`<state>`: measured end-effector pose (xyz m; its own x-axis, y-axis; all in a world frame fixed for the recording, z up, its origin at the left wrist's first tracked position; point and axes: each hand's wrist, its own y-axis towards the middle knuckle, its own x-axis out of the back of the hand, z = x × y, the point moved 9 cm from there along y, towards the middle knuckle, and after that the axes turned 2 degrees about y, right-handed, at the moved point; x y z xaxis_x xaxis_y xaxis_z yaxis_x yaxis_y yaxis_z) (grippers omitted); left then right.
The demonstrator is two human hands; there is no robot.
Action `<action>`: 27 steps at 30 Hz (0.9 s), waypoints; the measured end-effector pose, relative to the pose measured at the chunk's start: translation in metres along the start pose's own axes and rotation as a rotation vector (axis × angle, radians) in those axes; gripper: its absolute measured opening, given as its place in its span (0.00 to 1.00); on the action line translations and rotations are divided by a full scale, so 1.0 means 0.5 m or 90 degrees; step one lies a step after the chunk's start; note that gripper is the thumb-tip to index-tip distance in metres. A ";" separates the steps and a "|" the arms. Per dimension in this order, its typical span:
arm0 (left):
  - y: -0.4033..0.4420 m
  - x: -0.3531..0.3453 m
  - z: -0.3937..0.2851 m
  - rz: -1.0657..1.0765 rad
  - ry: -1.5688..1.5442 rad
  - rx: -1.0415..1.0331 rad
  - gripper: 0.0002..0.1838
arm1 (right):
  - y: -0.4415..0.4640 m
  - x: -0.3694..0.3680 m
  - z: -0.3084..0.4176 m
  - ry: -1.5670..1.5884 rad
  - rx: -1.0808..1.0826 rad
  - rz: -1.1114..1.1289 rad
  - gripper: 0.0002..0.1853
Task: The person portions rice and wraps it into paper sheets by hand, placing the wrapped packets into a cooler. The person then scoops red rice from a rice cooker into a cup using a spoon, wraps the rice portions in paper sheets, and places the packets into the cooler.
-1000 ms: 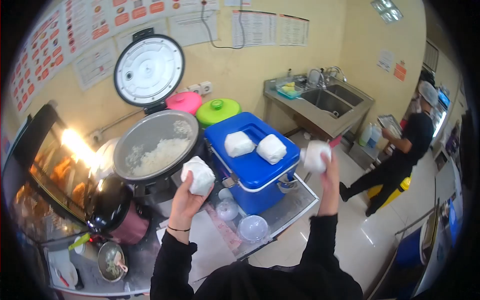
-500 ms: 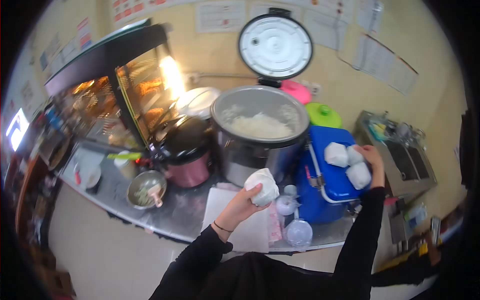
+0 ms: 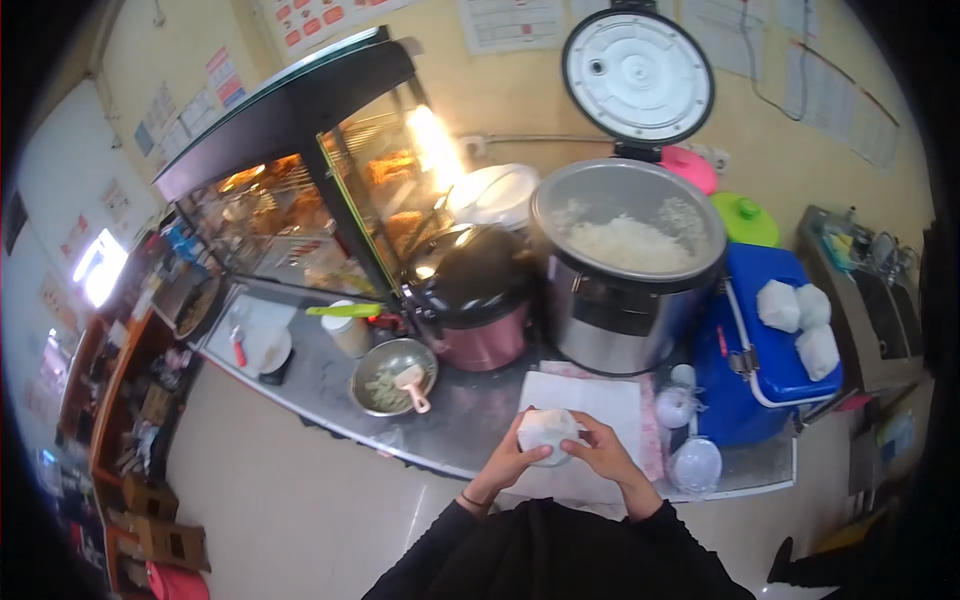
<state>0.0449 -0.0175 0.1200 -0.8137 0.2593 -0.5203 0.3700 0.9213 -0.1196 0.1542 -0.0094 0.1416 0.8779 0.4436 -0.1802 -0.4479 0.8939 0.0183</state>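
One white bundle (image 3: 548, 428) is held by left hand (image 3: 507, 461) and right hand (image 3: 606, 456), fingers half curled around it. Print on wall sheets (image 3: 512, 24) cannot be read.

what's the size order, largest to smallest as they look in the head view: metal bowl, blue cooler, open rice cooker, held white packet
1. Open rice cooker
2. Blue cooler
3. Metal bowl
4. Held white packet, smallest even though it looks nearer the camera
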 end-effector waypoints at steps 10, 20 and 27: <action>0.023 0.065 0.051 0.051 0.188 0.082 0.26 | -0.002 0.083 -0.173 0.160 -0.089 -0.155 0.10; 0.112 0.126 0.131 0.082 0.392 0.170 0.20 | -0.042 0.195 -0.204 -0.132 -0.227 -0.260 0.07; 0.128 0.195 0.122 -0.018 0.898 0.119 0.13 | -0.058 0.207 -0.118 -0.858 -0.019 -0.319 0.10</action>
<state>0.0164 0.0489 0.0098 -0.5379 0.4114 0.7358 0.3090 0.9083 -0.2820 0.2482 0.0070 0.0645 0.4214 -0.1738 0.8901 -0.0381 0.9772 0.2089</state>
